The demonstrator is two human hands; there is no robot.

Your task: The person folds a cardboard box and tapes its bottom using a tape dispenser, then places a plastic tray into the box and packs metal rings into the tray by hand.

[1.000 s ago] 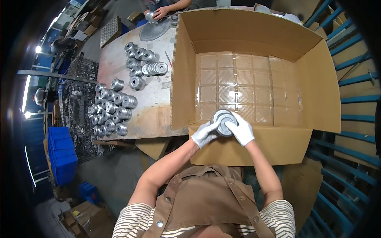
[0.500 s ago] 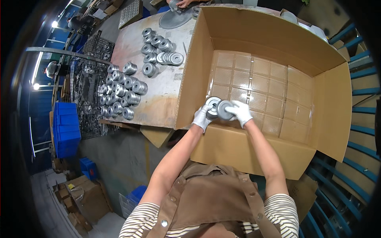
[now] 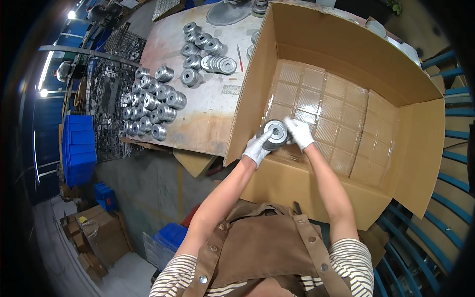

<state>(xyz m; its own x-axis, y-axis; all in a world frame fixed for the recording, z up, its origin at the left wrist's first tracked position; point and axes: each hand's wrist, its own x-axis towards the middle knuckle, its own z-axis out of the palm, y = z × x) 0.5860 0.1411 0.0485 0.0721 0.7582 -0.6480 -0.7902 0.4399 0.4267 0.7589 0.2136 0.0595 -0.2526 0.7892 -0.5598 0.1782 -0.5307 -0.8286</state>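
Gripped in my gloved left hand (image 3: 257, 150) is a stack of grey metal discs (image 3: 278, 132) with centre holes, its top face tilted up, over the near left part of a cardboard box (image 3: 336, 34). My gloved right hand (image 3: 300, 132) is close against the stack's right side. Its fingers look stretched and apart, their tips slightly blurred, and no separate disc shows in them. Clear plastic sheeting with a grid pattern (image 3: 341, 109) covers the layer inside the box.
On the worktable (image 3: 208, 119) to the left, several disc stacks (image 3: 158, 96) stand in a cluster, with more stacks (image 3: 190, 76) farther back. A red-handled tool (image 3: 241, 58) lies near the box. Blue rails (image 3: 455, 185) run along the right; a blue bin (image 3: 79, 148) is far left.
The disc that my right hand held apart from the stack no longer shows separately in its fingers. Both hands and the stack appear farther right in view, which has itself shifted.
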